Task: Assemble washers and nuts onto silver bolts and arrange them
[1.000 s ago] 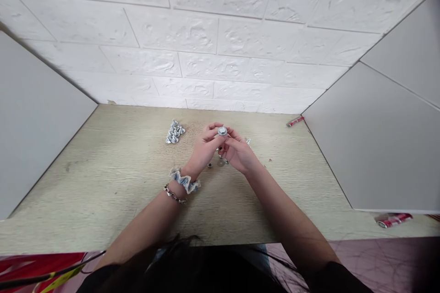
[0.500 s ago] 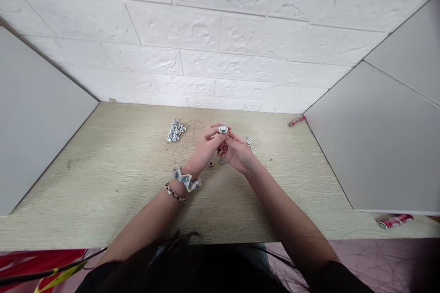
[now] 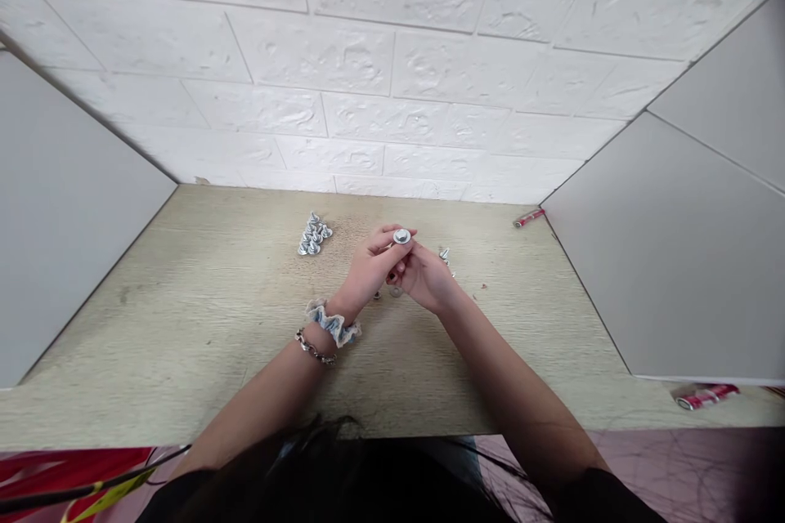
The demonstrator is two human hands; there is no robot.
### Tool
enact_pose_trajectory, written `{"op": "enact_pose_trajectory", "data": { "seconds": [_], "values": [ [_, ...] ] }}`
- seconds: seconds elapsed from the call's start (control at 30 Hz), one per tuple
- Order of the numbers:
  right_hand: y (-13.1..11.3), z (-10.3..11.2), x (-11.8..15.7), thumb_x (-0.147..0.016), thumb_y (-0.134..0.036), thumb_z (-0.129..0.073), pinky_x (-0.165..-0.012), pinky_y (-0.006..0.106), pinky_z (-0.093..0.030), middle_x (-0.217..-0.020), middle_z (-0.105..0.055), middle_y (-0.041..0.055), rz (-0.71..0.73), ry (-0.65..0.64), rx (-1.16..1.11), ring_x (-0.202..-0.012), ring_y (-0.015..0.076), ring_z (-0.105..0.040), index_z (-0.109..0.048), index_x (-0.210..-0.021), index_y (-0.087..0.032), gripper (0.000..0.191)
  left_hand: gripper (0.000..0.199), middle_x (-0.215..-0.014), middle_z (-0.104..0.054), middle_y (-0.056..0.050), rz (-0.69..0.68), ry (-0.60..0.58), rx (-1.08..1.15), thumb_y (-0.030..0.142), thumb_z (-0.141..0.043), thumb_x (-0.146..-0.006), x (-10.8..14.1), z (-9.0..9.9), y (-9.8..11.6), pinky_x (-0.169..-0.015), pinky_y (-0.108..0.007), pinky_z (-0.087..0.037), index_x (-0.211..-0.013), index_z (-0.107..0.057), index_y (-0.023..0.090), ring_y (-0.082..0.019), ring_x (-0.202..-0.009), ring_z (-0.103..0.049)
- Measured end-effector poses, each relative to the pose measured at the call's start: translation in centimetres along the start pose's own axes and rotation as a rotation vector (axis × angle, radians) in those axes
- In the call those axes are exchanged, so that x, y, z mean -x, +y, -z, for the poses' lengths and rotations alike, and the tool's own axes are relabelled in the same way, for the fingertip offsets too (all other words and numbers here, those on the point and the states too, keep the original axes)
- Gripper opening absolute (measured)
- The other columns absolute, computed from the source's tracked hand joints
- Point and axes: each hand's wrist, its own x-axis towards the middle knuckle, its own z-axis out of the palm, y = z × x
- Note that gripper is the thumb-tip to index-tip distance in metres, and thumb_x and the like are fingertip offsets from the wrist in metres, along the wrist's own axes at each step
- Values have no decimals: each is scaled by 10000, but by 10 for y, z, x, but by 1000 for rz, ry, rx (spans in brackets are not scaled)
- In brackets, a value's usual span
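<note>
A silver bolt with a washer (image 3: 401,236) points its hex head up between the fingertips of my left hand (image 3: 371,265). My right hand (image 3: 426,274) touches my left from the right, its fingers curled under the bolt; what they grip is hidden. Below the hands, a flat washer (image 3: 396,292) and a small nut (image 3: 377,295) lie on the table, partly covered. Left of my hands stands a cluster of several bolts with washers (image 3: 314,235). More bolts (image 3: 445,256) show just behind my right hand.
The wooden table (image 3: 245,261) meets a white brick-pattern wall. Grey panels (image 3: 687,261) rise at both sides. One red battery (image 3: 528,218) lies at the back right, another (image 3: 706,396) at the front right edge.
The bolt and my left hand have shifted slightly right and down. My left hand now covers more of the small nut, and the fingers of my right hand are tucked closer beneath.
</note>
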Motion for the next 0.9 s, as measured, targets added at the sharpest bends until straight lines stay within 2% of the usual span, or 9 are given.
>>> {"op": "enact_pose_trajectory", "data": {
  "seconds": [0.13,0.3,0.43,0.5,0.57,0.63,0.7,0.9],
  "values": [
    [-2,-2,2,-861,-276,-395,-512,218,-423,-592,-503,-12,5,17,-14,-523,92,-476,-548,-790,-163,203,249,-1031,-559,-44,-25,30,-21,357,-607,-734,-2,1,-2,-451,-178,-387,-880,-703,180,-63,-617,-495],
    [-3,1,3,-813,-208,-478,-526,203,-428,-672,-524,-24,35,-42,-31,-578,83,-496,-562,-914,-195,132,238,-1042,-556,-40,-69,38,-26,341,-613,-734,-5,4,-7,-671,-214,-452,-899,-704,195,-126,-845,-544],
    [-2,3,2,-810,-235,-516,-534,204,-428,-626,-502,-34,52,-63,-39,-557,78,-484,-565,-881,-184,100,238,-1053,-555,-38,-69,33,-27,341,-610,-741,-6,5,-6,-719,-230,-445,-910,-701,201,-130,-868,-542],
    [-2,2,2,-818,-264,-508,-531,211,-425,-592,-485,-31,43,-50,-38,-539,80,-477,-552,-771,-164,120,239,-1040,-562,-37,-78,37,-35,342,-610,-743,-5,4,-5,-703,-219,-442,-913,-701,203,-127,-866,-540],
    [-2,1,1,-832,-297,-483,-526,217,-421,-571,-474,-26,26,-30,-40,-525,83,-473,-522,-689,-157,203,258,-1039,-565,-38,-59,27,-39,363,-607,-744,-4,3,-3,-611,-202,-434,-924,-699,203,-106,-781,-539],
    [-3,0,2,-847,-314,-453,-522,221,-416,-547,-463,-28,9,-18,-46,-511,88,-465,-514,-687,-163,228,294,-1034,-567,-39,-10,1,-30,394,-597,-745,-2,2,-1,-482,-188,-386,-943,-694,199,-67,-634,-504],
    [-3,-2,2,-854,-322,-435,-518,221,-412,-520,-446,-36,-3,-17,-52,-494,92,-453,-517,-717,-172,219,306,-1037,-567,-39,20,-18,-27,407,-593,-745,-1,1,2,-419,-180,-339,-942,-693,195,-40,-551,-459],
    [-5,-4,3,-846,-312,-422,-505,216,-402,-482,-427,-41,-30,21,-39,-472,94,-440,-515,-718,-175,210,281,-1055,-565,-31,-8,-34,-40,383,-596,-748,1,-1,4,-456,-180,-362,-944,-695,208,-33,-549,-446]
  ]
}}
